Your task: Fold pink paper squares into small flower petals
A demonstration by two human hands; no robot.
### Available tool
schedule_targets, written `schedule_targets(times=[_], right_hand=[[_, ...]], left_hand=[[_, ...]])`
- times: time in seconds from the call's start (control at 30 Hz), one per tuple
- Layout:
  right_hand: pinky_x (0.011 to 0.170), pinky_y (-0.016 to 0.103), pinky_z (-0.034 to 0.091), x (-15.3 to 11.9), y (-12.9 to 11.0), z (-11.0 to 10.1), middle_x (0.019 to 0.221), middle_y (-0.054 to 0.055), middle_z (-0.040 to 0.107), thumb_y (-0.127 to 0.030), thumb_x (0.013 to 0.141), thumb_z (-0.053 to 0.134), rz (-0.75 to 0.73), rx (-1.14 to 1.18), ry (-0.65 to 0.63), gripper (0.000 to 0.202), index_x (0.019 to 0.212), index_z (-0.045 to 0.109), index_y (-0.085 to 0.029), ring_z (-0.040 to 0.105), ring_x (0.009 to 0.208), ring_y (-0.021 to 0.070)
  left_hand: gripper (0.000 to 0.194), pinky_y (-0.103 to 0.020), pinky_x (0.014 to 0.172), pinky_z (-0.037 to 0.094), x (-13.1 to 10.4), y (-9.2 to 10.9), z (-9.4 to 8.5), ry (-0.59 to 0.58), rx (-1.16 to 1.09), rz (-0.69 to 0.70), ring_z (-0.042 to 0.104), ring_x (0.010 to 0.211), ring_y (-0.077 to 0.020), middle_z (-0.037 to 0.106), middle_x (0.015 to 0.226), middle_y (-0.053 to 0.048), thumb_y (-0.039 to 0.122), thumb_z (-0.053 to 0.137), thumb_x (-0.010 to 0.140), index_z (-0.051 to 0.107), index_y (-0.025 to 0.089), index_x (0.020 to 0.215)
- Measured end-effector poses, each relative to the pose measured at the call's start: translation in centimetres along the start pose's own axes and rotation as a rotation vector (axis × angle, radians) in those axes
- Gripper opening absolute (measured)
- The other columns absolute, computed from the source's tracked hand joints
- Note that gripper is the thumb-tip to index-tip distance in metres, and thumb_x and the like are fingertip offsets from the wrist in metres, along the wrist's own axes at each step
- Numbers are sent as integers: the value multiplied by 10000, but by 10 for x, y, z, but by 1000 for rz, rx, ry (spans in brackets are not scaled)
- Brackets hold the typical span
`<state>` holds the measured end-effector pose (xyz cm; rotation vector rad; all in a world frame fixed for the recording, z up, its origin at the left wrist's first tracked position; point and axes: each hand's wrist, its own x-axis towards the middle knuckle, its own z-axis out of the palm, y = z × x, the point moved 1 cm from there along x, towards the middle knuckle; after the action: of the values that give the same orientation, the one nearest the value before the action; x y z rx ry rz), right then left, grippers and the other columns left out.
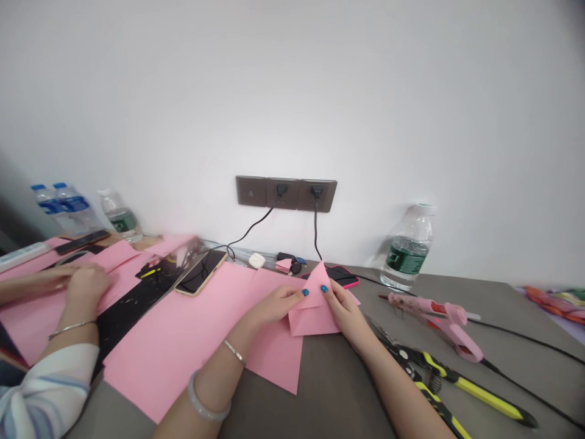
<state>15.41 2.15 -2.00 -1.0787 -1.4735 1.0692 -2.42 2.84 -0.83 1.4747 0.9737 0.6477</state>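
Observation:
Between both hands is a folded piece of pink paper [313, 319], with a pointed flap at its top. My left hand [276, 305] pinches its left side, thumb on the front face. My right hand [346, 311] grips the right side, thumb pressed near the flap's edge; the fingers behind the paper are hidden. Larger pink sheets [192, 335] lie on the table to the left, partly under my left forearm. Just behind the folded paper rests a phone with a pink edge [345, 277], partly covered.
Right of my arm lie yellow-and-black pliers [475, 390] and a pink glue gun [439, 314] with a cord. A water bottle [406, 256] stands by the wall. Another phone [202, 272] lies on the left. At far left, a co-worker's hands [86, 283] touch pink paper.

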Motion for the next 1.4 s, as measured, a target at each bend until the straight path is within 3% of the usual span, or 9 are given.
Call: schedule_targets(times=[0.33,0.63,0.87,1.1,1.23,1.3,1.4], right_hand=[[765,353,512,1,4,-1,955,70,729,-615,840,534,-18,2,25,484,1051,681,-205,635,843,264],[781,357,517,1,3,-1,986,75,732,-633,825,541,11,13,20,513,1065,677,-202,648,870,273],[768,345,512,0,1,-2,979,70,728,-610,851,517,1,-25,10,478,1054,677,-208,638,868,268],[831,356,509,0,0,-1,994,69,721,-643,808,550,2,-15,15,492,1003,673,-208,630,912,266],[635,303,515,-2,-5,-3,789,31,700,-613,770,632,103,96,-2,417,857,655,-205,628,705,216],[558,282,491,-4,-7,-4,738,21,694,-580,774,654,179,181,-18,395,889,651,-201,618,621,198],[562,295,497,-4,-6,-3,775,39,726,-554,759,685,232,250,-23,426,983,661,-193,647,626,212]], left_hand=[[512,-289,625,359,0,1,0,8,-2,7,461,661,-162,542,670,-4,655,533,814,592,163,689],[486,-297,649,391,0,-2,-1,18,-3,3,509,691,-180,597,705,-22,624,550,825,625,156,718],[471,-270,602,316,2,-6,-1,66,-10,14,412,638,-132,486,676,21,593,487,873,543,165,685],[517,-265,563,242,1,2,1,32,-3,71,310,584,-111,357,617,49,640,516,834,387,192,609],[554,-267,541,198,-3,6,2,31,27,77,267,566,-104,302,603,56,674,517,814,320,205,595],[566,-269,533,179,-5,8,2,-16,53,73,256,562,-102,286,602,56,686,524,803,317,204,591],[562,-267,525,177,-7,8,2,-82,92,61,265,564,-105,304,605,49,691,514,806,359,195,593]])
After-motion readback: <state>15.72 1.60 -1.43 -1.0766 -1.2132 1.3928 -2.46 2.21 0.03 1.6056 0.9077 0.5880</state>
